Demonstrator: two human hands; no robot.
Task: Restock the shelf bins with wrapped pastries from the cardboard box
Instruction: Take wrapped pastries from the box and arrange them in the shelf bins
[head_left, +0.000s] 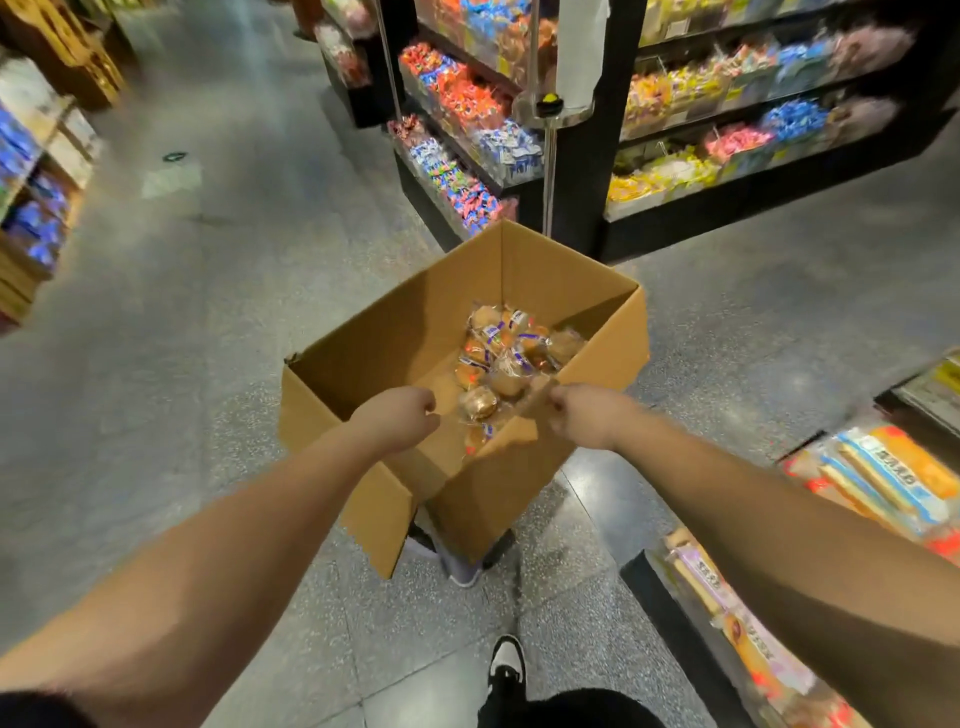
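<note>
An open cardboard box (395, 332) hangs tilted above the floor in front of me. Several wrapped pastries (506, 358) in clear film with blue labels lie heaped in its right half. My left hand (397, 423) is closed on the box's near rim at the left. My right hand (584, 415) pinches the near rim at the right, next to the pastries. Both arms reach forward from the bottom of the view. The image is blurred by motion.
Black shelf units with bins of colourful sweets (467, 135) stand ahead and to the right (753, 130). A low shelf with packaged bars (878, 478) runs along my right side. More shelving (36, 182) stands at the left. My shoe (506, 662) rests on the grey speckled floor (182, 338).
</note>
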